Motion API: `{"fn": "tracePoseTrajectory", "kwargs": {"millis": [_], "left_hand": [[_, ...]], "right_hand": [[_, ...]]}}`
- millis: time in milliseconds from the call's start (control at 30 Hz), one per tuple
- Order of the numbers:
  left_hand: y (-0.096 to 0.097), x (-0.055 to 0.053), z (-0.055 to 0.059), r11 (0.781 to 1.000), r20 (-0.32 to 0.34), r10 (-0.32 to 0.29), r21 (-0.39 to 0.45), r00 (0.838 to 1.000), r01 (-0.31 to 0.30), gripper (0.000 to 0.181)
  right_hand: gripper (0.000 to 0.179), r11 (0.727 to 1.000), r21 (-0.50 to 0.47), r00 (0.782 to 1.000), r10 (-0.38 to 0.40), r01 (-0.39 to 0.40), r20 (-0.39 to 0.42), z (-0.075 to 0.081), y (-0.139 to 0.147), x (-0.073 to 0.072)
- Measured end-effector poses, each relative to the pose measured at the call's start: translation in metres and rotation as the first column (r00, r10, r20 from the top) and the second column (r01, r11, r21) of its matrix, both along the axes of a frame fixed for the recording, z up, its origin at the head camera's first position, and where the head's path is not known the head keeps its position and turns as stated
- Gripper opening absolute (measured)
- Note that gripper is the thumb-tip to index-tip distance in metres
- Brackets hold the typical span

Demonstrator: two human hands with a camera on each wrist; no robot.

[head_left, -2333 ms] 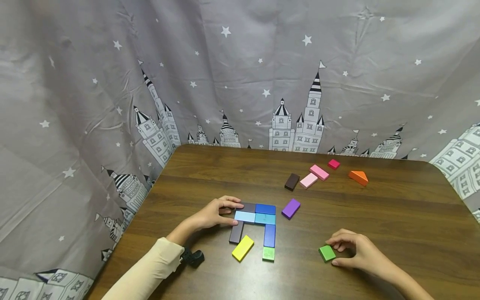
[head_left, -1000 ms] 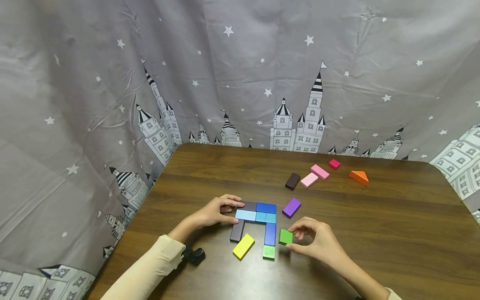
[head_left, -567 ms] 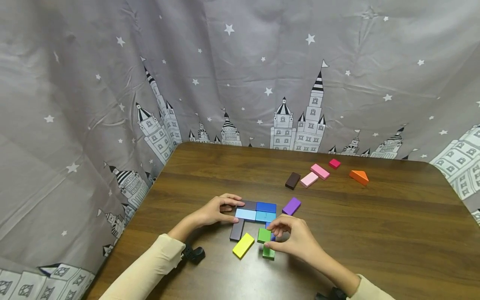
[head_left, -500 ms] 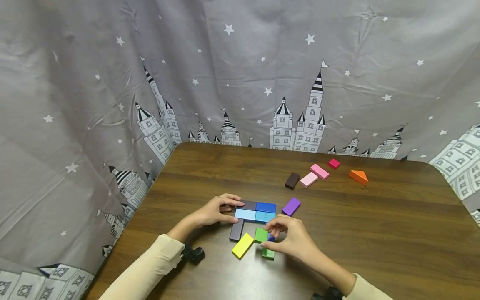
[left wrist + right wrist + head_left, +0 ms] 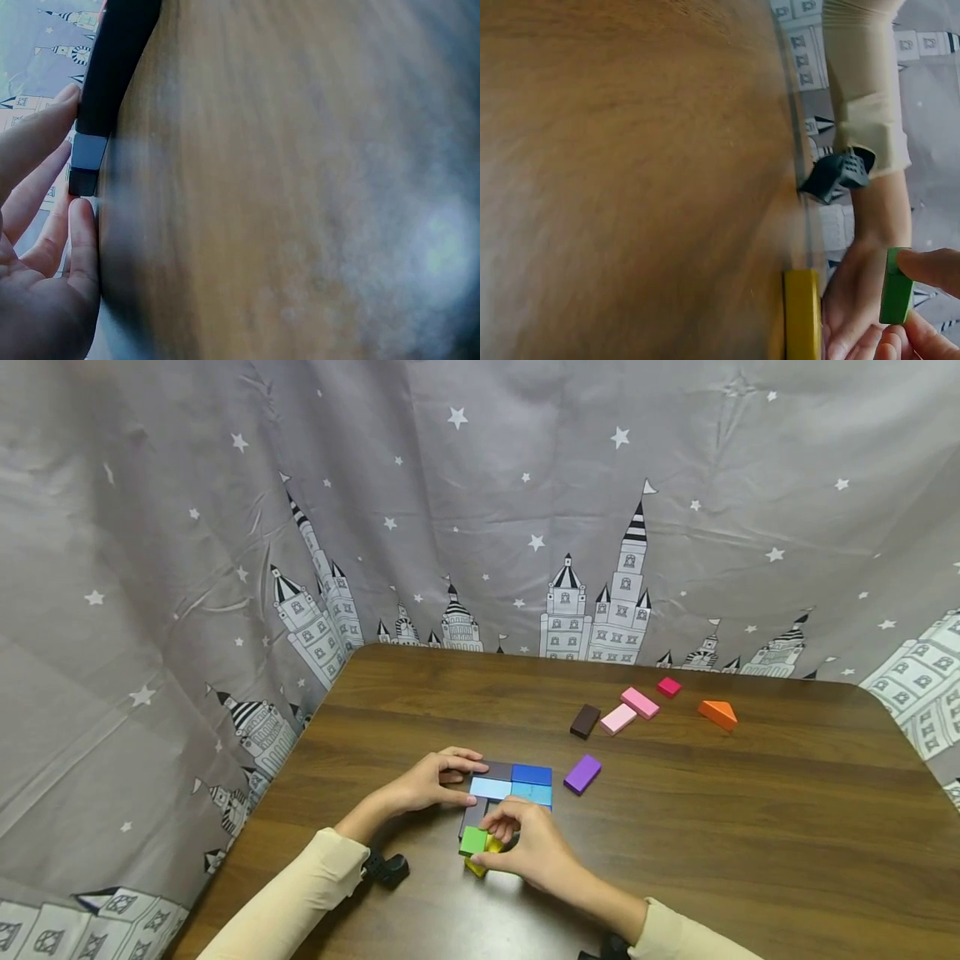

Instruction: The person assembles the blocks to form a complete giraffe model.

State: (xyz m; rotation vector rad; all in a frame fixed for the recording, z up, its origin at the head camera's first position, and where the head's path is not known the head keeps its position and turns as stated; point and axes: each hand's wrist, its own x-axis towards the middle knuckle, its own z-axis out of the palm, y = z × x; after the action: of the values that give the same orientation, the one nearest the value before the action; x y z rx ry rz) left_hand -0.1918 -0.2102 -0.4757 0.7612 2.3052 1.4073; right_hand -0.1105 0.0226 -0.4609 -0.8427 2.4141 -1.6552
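Observation:
Between thumb and fingers, my right hand (image 5: 536, 850) pinches a small green block (image 5: 473, 841), over the yellow block (image 5: 476, 867) and beside the near end of a dark grey block (image 5: 472, 817). The right wrist view shows the green block (image 5: 895, 294) above the tabletop. My left hand (image 5: 420, 785) rests its thumb and index fingertip against the left edge of the layout, at the light blue block (image 5: 491, 788) and the upper dark grey block (image 5: 497, 771). A blue block (image 5: 532, 775) and a turquoise block (image 5: 536, 793) adjoin these. My right hand hides the layout's right leg.
A purple block (image 5: 582, 774) lies right of the layout. Farther back are a dark brown block (image 5: 585, 722), two pink blocks (image 5: 618, 720), a red block (image 5: 668, 687) and an orange triangle (image 5: 718, 716). A grey castle-print curtain (image 5: 480, 510) stands behind the wooden table (image 5: 750, 827).
My right hand has carried the green block leftward from the right side of the table, past the light green block, to above the yellow one. The left hand has stayed in place.

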Motion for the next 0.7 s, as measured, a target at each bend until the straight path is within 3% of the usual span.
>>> {"fn": "tracePoseTrajectory", "kwargs": {"millis": [300,700], "left_hand": [[0.001,0.001,0.002,1.0,-0.01,-0.012,0.013,1.0,0.012,0.047],[0.0,0.0,0.0,1.0,0.004,0.003,0.007,1.0,-0.003,0.046]], "right_hand": [[0.03,0.999,0.043,1.0,-0.016,0.017,-0.022,-0.009,-0.022,0.0],[0.029,0.996,0.088,0.999,-0.018,0.021,-0.037,-0.016,-0.03,0.002]]}}
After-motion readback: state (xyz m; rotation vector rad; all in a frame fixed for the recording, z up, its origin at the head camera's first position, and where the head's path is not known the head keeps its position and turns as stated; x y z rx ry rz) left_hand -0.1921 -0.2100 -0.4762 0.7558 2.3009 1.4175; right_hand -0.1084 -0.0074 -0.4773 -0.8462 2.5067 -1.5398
